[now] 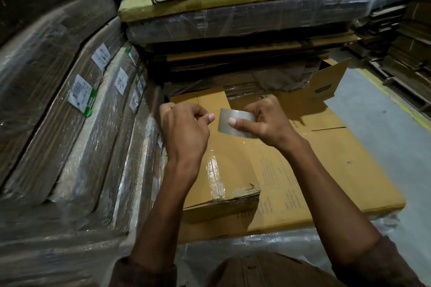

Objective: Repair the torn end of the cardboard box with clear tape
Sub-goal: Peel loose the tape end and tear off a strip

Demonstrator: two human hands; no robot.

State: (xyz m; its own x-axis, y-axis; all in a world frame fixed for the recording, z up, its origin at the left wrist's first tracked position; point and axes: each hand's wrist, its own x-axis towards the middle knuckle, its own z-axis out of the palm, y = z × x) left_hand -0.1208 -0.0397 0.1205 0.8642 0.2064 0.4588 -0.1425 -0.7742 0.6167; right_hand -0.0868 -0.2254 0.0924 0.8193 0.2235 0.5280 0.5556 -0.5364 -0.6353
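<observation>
**Tape roll held over a torn flat carton**

The flattened cardboard box (303, 170) lies on top of a plastic-wrapped stack right in front of the person, its near end facing them. That near edge is ragged: a torn flap (242, 196) curls up at the corner, and a shiny strip of clear tape (215, 177) already runs down the panel and over the edge beside it. Columns of small print cover the panel to the right of the tear, too fine to read.

Above the box, the right hand (263, 121) grips a roll of clear tape (229, 126), thumb pressed flat on its outer face and fingers curled round behind. The left hand (186, 128) is close beside it, thumb and forefinger pinched together just at the roll's left edge; whether they have the loose end of tape between them I cannot tell.

Beyond the hands an open carton (326, 86) stands with one flap raised; its inside is in shadow. Behind it rises a pile of flattened cardboard sheets and wrapped bundles (233, 18). On the left, shrink-wrapped packs (70, 112) lean in rows, carrying white labels with a barcode and green tabs (81, 95), their text illegible. A grey floor with a yellow line (384, 91) shows on the right.
</observation>
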